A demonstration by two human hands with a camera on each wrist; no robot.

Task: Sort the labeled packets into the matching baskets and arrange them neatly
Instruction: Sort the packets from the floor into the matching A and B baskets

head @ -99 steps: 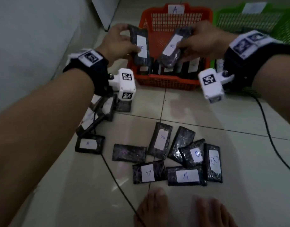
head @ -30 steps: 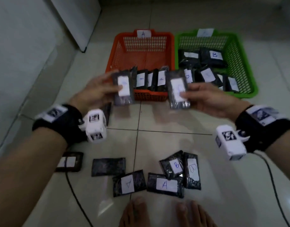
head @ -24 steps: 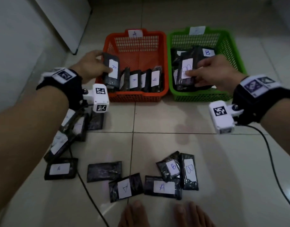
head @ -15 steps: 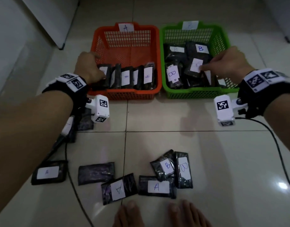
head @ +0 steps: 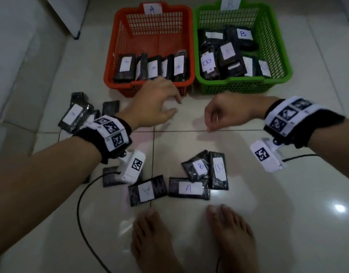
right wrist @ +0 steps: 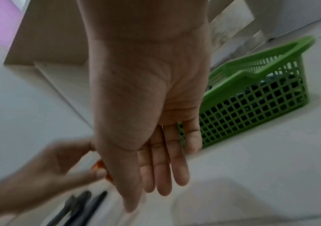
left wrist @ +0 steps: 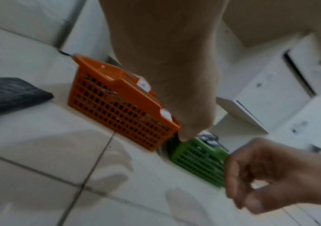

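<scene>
Two baskets, orange basket (head: 110,75) and green basket (head: 287,75), hold upright packets at the floor's far edge, four labeled packets (head: 187,188) lie near, while left hand (head: 152,105) and right hand (head: 226,113) hover empty, fingers loose.

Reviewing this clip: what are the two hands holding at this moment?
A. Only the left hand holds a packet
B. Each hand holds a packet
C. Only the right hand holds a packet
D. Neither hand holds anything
D. In the head view the left hand and right hand hang over bare floor in front of the baskets, fingers loose, no packet in either.
</scene>
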